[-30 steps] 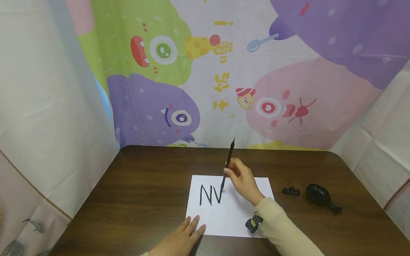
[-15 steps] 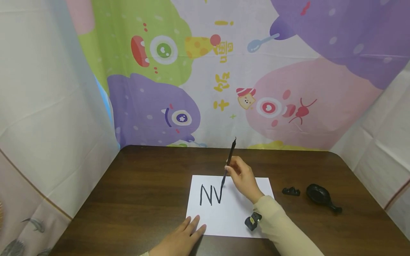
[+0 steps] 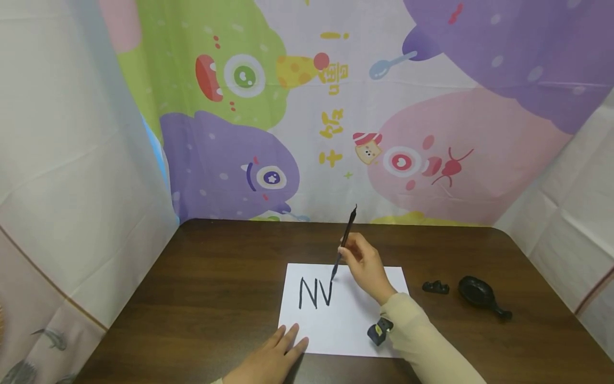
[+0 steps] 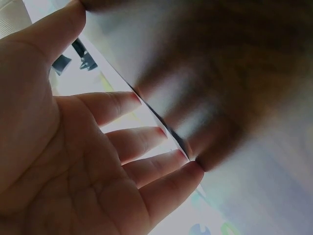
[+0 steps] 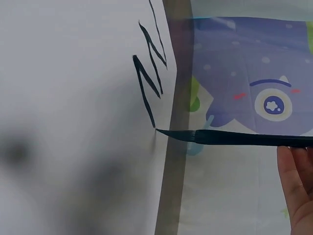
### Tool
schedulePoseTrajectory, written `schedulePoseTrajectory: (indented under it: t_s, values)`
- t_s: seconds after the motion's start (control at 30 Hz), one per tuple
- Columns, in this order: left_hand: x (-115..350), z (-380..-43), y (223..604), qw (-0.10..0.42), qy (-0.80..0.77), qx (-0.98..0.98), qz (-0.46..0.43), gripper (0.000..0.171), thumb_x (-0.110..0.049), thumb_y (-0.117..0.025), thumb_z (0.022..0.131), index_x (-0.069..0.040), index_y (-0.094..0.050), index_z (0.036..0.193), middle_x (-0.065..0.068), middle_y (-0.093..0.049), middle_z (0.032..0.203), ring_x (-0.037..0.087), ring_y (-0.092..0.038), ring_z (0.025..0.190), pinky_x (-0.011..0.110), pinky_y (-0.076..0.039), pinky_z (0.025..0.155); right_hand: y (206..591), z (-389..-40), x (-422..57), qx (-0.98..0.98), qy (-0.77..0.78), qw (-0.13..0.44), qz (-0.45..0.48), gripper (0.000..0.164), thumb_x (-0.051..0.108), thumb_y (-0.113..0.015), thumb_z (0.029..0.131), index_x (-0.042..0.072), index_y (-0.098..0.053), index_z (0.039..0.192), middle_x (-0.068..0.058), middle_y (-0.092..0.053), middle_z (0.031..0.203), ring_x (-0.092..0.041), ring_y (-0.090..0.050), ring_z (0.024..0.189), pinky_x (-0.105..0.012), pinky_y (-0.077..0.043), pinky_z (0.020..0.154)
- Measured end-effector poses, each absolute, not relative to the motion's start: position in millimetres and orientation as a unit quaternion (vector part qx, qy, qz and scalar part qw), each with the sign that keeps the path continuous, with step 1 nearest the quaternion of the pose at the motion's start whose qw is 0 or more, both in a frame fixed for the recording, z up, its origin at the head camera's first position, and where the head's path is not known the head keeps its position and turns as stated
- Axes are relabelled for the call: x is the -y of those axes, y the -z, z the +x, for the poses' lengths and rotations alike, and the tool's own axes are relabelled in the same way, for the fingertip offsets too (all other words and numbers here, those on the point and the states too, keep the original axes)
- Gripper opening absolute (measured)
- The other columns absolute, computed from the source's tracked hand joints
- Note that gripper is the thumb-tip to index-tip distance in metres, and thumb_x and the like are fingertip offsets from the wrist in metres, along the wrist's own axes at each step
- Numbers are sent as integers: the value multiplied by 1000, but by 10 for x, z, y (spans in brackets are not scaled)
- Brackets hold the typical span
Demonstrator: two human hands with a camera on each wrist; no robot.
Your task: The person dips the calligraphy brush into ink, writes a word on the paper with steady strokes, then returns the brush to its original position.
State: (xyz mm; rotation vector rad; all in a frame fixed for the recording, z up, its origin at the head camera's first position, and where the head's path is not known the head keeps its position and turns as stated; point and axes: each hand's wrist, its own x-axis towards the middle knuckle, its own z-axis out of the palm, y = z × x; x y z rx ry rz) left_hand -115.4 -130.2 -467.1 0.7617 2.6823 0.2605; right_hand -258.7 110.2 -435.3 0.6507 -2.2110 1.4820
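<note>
My right hand (image 3: 366,266) pinches a dark writing brush (image 3: 346,234) that leans with its top away to the upper right. In the right wrist view the tip of the brush (image 5: 215,137) meets the top end of a black V stroke. White paper (image 3: 352,328) lies on the table and bears black strokes that read N and V. Across its lower left edge my left hand (image 3: 271,353) rests with fingers spread and straight. The left wrist view shows the palm of this left hand (image 4: 83,166), fingertips touching the paper.
Right of the paper on the brown table (image 3: 206,288) stand a small black brush rest (image 3: 435,287) and a black ink dish (image 3: 476,291) with a handle. A patterned cloth (image 3: 331,192) hangs behind the table's far edge.
The right hand has moved slightly up and to the right with the brush, its tip travelling up the V's right stroke. My left hand and the paper stay put.
</note>
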Motion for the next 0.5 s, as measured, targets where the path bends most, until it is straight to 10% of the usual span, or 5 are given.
schedulePoseTrajectory:
  t_s: [0.5]
  values:
    - [1301, -1158, 4661, 172, -89, -943, 270, 91, -69, -67, 75, -26, -39, 151, 11, -29, 161, 42, -32, 144, 61, -43, 103, 4430, -2613, -1191, 801, -495, 234, 244, 14, 3, -66, 91, 0, -61, 104, -8, -68, 94, -14, -66, 84, -24, -57, 70]
